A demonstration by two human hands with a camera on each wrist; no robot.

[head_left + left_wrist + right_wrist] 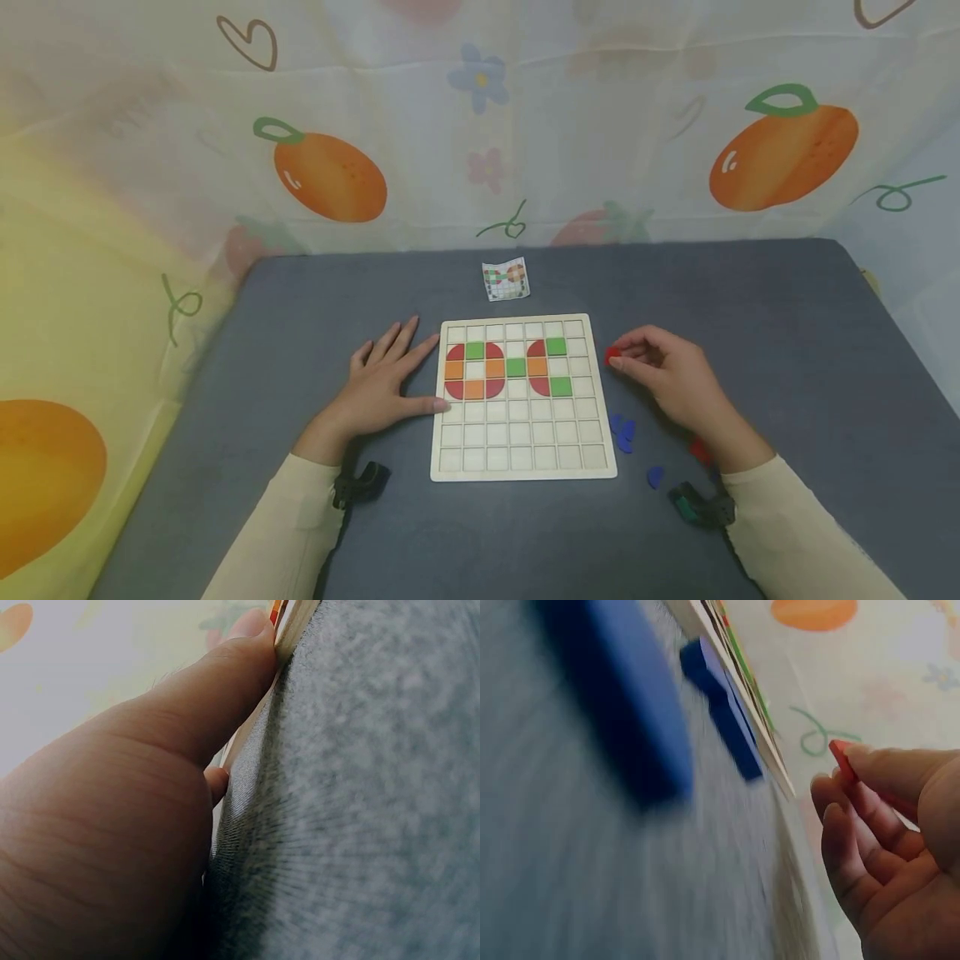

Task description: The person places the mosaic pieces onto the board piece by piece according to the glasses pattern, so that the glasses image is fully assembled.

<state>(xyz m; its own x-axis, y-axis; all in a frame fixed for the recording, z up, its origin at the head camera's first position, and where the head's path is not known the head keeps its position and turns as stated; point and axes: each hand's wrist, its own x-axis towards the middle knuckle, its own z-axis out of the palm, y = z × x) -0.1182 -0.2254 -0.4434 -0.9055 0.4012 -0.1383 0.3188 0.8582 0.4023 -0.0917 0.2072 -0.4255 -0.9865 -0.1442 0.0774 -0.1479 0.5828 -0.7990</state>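
A pale wooden grid board lies flat, with red quarter-round, orange square and green square tiles in its upper rows. My left hand rests with spread fingers at the board's left side, its thumb touching the edge. Just off the board's upper right side, my right hand pinches a small red tile between thumb and fingertips. The tile's full outline is partly hidden by the fingers. In the right wrist view, blue tiles lie beside the board, below the hand.
Blue tiles lie at the board's lower right, with another blue tile nearer me. Red tiles are partly hidden by my right wrist. A small printed pattern card lies behind the board, on the grey tabletop.
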